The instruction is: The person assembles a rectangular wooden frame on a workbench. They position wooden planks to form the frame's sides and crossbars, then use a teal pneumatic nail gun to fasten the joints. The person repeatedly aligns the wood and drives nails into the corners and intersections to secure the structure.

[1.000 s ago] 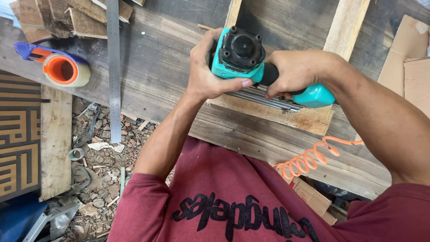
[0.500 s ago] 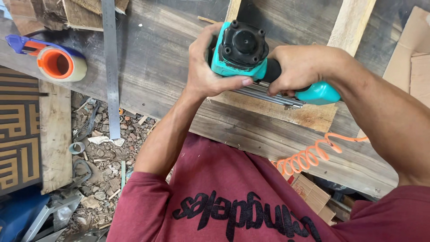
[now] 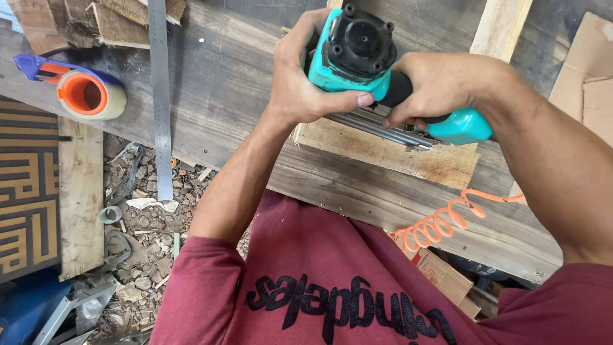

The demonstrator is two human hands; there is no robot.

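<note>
A teal and black pneumatic nail gun [image 3: 357, 54] points down onto a pale wooden slat [image 3: 389, 153] lying on a grey plank workbench [image 3: 217, 96]. My left hand [image 3: 303, 80] wraps the gun's head from the left side. My right hand [image 3: 437, 86] grips its black handle, fingers curled beneath near the metal nail magazine [image 3: 383, 131]. An orange coiled air hose [image 3: 440, 220] hangs off the bench edge below the gun.
A tape dispenser with an orange core [image 3: 86, 92] and a long steel ruler [image 3: 159, 96] lie on the bench at left. Two upright pale slats [image 3: 501, 25] run away at top. Cardboard [image 3: 584, 70] sits right. Rubble and scrap [image 3: 137, 236] cover the ground; a patterned panel [image 3: 25, 191] lies far left.
The gun and both hands have shifted slightly up and right in view as the head moved; the grip on the gun is unchanged.
</note>
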